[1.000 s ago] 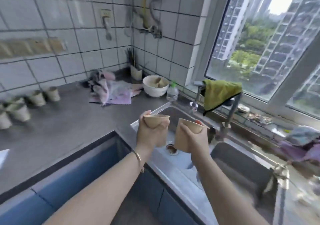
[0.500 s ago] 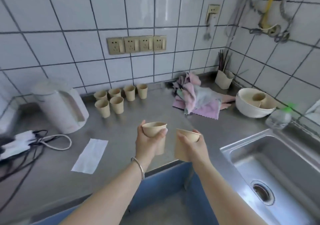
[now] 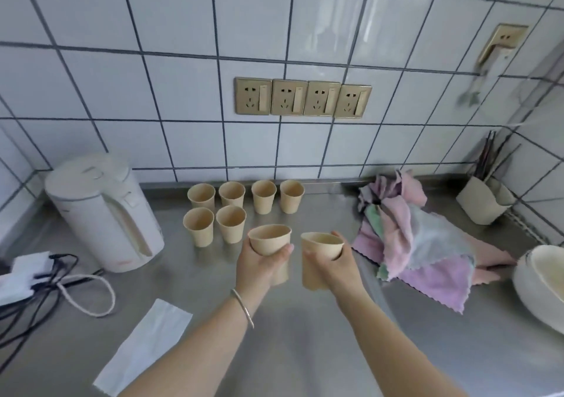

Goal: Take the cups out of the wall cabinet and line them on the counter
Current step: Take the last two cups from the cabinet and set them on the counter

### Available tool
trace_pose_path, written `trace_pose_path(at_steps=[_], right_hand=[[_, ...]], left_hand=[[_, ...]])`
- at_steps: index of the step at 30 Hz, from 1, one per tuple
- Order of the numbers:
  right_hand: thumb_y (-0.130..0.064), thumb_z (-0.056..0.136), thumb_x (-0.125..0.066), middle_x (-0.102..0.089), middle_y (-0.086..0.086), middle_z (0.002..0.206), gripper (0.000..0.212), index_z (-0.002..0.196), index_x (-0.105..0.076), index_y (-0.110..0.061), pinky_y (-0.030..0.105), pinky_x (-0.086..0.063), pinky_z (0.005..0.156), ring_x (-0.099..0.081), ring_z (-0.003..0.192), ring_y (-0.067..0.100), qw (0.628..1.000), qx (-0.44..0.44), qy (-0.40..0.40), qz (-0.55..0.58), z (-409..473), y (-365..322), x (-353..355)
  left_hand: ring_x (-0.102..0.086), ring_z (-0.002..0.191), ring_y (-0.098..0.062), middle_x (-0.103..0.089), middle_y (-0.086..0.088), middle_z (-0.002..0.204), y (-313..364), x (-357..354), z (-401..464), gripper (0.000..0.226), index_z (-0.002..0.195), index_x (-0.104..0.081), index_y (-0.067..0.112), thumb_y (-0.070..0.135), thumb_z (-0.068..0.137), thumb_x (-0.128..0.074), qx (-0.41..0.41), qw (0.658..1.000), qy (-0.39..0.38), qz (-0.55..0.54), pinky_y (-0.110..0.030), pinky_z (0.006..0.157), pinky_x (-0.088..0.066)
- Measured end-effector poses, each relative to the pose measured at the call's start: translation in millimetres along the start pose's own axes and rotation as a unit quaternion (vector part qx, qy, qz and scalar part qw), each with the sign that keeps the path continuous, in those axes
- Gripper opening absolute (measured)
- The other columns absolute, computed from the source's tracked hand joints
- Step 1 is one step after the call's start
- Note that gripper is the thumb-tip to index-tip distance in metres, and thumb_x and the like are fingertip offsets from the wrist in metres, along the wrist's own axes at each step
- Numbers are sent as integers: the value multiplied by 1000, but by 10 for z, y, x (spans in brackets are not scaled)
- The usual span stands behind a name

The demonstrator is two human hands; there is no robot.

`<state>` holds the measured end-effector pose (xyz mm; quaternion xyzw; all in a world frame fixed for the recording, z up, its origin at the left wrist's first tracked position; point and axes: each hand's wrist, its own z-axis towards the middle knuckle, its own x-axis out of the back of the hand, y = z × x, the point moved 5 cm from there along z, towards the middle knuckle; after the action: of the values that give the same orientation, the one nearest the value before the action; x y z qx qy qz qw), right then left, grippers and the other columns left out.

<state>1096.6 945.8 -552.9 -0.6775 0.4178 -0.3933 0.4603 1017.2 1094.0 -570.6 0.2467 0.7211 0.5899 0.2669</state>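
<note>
Each hand holds one beige cup above the steel counter (image 3: 305,351). My left hand (image 3: 259,267) grips a cup (image 3: 270,242) tilted slightly toward me. My right hand (image 3: 338,267) grips another cup (image 3: 319,250) just to its right; the two cups are close but apart. Behind them several beige cups stand upright in two rows: a back row (image 3: 262,196) along the wall and a front pair (image 3: 213,225) just left of my left hand. The wall cabinet is out of view.
A white kettle (image 3: 103,213) stands at the left with cables (image 3: 45,289) beside it. A white paper sheet (image 3: 143,347) lies near the front edge. Pink and grey cloths (image 3: 421,244) are heaped at the right, next to a white bowl (image 3: 537,283) and a utensil holder (image 3: 482,201).
My view swung left from the sink and window to the counter with the cup rows. Both hands, still holding their cups, moved closer to the rows.
</note>
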Motion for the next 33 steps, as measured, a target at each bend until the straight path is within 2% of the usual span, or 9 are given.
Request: trace_pose_path(at_steps=[4, 6, 8, 11, 14, 20, 23, 28, 33], right_hand=[[-40, 54, -76, -68, -2, 103, 67, 115, -57, -19, 26, -48, 70, -65, 94, 16, 999, -18, -33, -38, 598, 50, -72], [-40, 55, -77, -68, -1, 105, 68, 117, -57, -19, 25, -48, 70, -65, 93, 14, 997, -27, -52, -39, 832, 103, -123], [-32, 62, -81, -67, -4, 105, 61, 116, -54, -20, 23, -47, 69, -63, 93, 11, 996, -27, -72, -34, 1036, 155, -183], [-18, 68, -81, -63, -5, 104, 54, 111, -50, -26, 18, -45, 66, -61, 93, 10, 995, -11, -89, -35, 1299, 248, -273], [-9, 68, -81, -60, -7, 98, 51, 97, -47, -33, 8, -47, 60, -60, 89, 8, 995, -3, -87, -43, 1522, 355, -351], [-8, 67, -79, -59, -16, 95, 57, 108, -45, -31, 9, -46, 64, -57, 85, 0, 995, 0, -75, -59, 1819, 470, -458], [-13, 67, -79, -57, -23, 96, 60, 111, -44, -36, 20, -45, 74, -56, 87, -1, 995, -3, -70, -75, 1916, 510, -491], [-21, 66, -79, -58, -22, 96, 60, 108, -42, -41, 24, -43, 80, -57, 94, 10, 993, -6, -62, -97, 1977, 591, -565], [-19, 67, -78, -57, -24, 94, 59, 106, -41, -42, 23, -41, 78, -56, 93, 10, 993, 1, -58, -106, 2006, 618, -621]], left_hand=[[-65, 86, -13, -69, 2, 96, -127, -167, 421, 61, 100, -57, 23, 32, 46, -84, 10, 1000, 23, 9, -23, 76, -51], [-65, 82, -2, -68, 8, 94, -202, -213, 584, 54, 97, -54, 27, 20, 53, -85, 7, 999, 31, 29, -15, 73, -50], [-62, 78, 9, -66, 13, 93, -270, -246, 750, 53, 97, -52, 28, 11, 60, -85, -1, 998, 37, 54, -7, 70, -47], [-61, 83, 6, -65, 15, 94, -383, -267, 984, 56, 97, -49, 33, 13, 59, -86, -3, 995, 48, 85, -10, 75, -46], [-59, 80, 15, -64, 17, 95, -502, -294, 1171, 62, 103, -50, 32, 13, 56, -87, -9, 992, 69, 105, -1, 72, -43], [-63, 98, -18, -65, 4, 103, -835, -308, 1475, 71, 102, -48, 35, 10, 49, -88, -19, 987, 109, 118, -28, 88, -48], [-61, 99, -19, -63, 8, 102, -895, -349, 1539, 73, 102, -46, 38, 17, 46, -86, -32, 985, 119, 117, -28, 90, -49], [-61, 103, -24, -62, -4, 110, -1013, -279, 1619, 72, 102, -45, 45, 33, 41, -81, -41, 982, 153, 102, -45, 94, -50], [-60, 105, -24, -61, -5, 113, -1045, -256, 1641, 73, 104, -43, 47, 33, 42, -81, -46, 980, 157, 117, -41, 94, -49]])
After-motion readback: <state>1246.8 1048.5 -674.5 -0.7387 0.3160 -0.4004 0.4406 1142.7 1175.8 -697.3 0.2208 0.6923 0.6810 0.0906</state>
